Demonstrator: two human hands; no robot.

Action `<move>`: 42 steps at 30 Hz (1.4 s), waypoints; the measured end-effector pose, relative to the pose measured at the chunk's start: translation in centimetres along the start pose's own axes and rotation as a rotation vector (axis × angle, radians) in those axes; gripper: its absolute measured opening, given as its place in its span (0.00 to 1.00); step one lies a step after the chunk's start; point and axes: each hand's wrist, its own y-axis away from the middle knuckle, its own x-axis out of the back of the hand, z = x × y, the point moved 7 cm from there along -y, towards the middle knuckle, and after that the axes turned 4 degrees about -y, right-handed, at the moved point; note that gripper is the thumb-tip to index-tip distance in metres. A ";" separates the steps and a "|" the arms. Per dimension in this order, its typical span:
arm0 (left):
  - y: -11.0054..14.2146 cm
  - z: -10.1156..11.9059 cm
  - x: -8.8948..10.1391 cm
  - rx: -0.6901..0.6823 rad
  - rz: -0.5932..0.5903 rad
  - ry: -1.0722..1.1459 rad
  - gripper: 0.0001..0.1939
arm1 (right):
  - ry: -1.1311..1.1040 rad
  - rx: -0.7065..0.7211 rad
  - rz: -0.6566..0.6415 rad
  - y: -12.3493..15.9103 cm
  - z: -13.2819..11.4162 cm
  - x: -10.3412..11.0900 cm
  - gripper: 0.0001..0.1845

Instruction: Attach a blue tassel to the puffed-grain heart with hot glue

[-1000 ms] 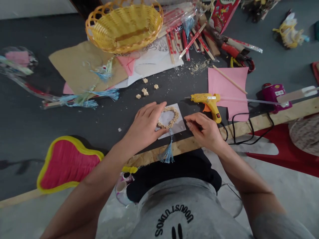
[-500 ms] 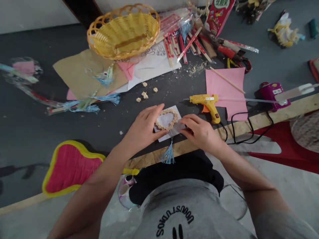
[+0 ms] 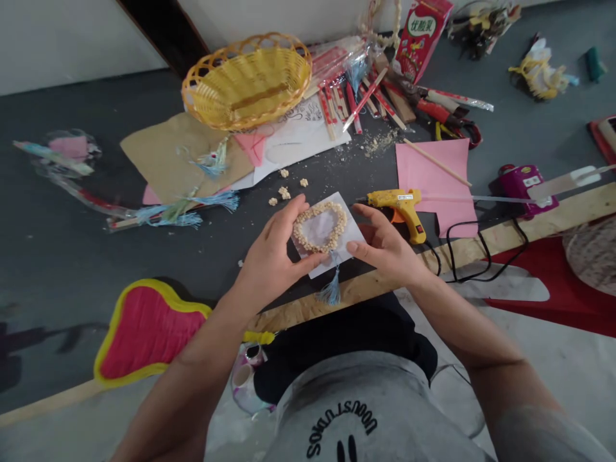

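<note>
A pale ring (image 3: 341, 221) of small knobbly pieces lies on a white card (image 3: 350, 231), near the front of the dark table (image 3: 226, 250) and between our two hands. A light-blue tassel (image 3: 331, 292) hangs from the ring's near side, over the wooden edge (image 3: 283, 313).

Our left hand (image 3: 274, 253) curves around the ring's left side and grasps it, thumb along the near side, fingertips at the far side. Our right hand (image 3: 387, 253) is half-curled, index finger parted from the thumb, the thumb over the card's right margin; we cannot tell whether it grips the card.

Just beyond the left fingertips we note loose pale clusters (image 3: 284, 192). To the right, near the right hand, a yellow glue gun (image 3: 407, 205) lies partly on pink paper (image 3: 416, 176), with a thin stick (image 3: 443, 165) across the sheet. A purple object (image 3: 527, 189) sits farther right.

Farther back: red-and-white sticks (image 3: 332, 112), a yellow woven basket (image 3: 240, 115), brown paper (image 3: 158, 154), a red carton (image 3: 421, 42). Near our left forearm we see a red panel (image 3: 149, 327) bordered in yellow.
</note>
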 end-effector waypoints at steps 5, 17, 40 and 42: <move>0.2 2.6 1.3 -0.152 0.136 -0.200 0.43 | -0.101 0.011 0.050 -0.8 -0.2 -1.3 0.35; 0.3 0.1 0.5 0.159 0.152 0.488 0.53 | -0.005 0.162 0.101 -1.8 -1.5 -2.0 0.34; -2.0 -4.6 -0.9 0.631 0.282 1.414 0.33 | -0.207 -0.004 -0.196 -7.1 -1.1 -5.5 0.31; -2.0 -4.6 -0.9 0.629 0.303 1.432 0.32 | -0.161 0.001 -0.167 -7.0 -1.0 -5.3 0.29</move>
